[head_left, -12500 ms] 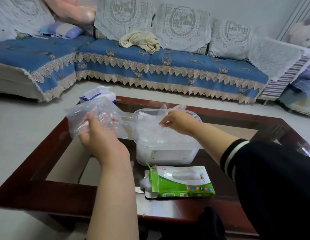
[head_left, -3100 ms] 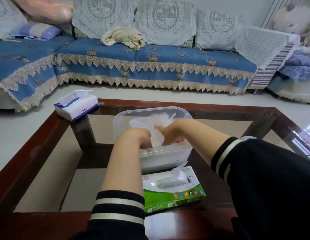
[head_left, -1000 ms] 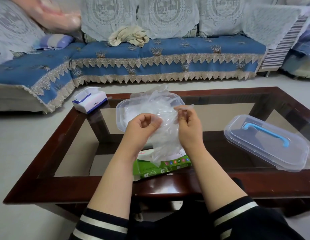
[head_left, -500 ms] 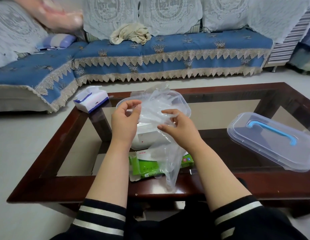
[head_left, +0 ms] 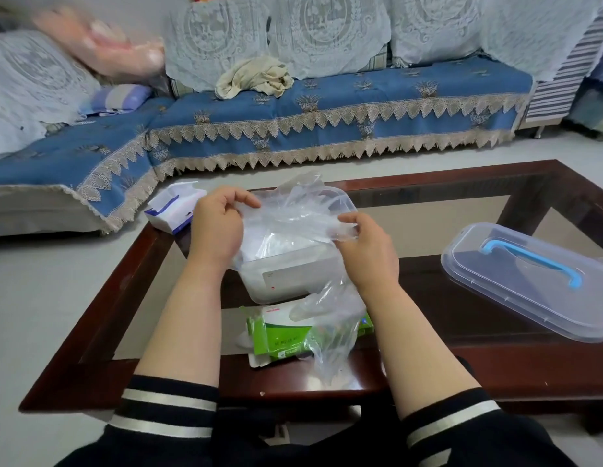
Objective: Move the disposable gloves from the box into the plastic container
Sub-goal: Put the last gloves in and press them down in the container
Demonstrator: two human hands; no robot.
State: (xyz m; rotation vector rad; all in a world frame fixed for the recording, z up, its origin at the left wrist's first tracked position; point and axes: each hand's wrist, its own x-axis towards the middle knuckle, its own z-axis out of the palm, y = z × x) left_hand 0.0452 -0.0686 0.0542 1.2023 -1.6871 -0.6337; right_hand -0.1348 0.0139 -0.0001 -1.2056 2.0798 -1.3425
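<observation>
You hold thin, clear, crinkly film gloves; the container is frosted plastic, the table glossy dark wood and glass.

The clear gloves and both hands are hiding much of the plastic container behind them. A dangling glove is covering part of the green box in front of the container; its print is too small to read.

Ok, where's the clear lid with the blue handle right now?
The clear lid with the blue handle lies flat on the table's right side in the head view, apart from the open plastic container.
</observation>
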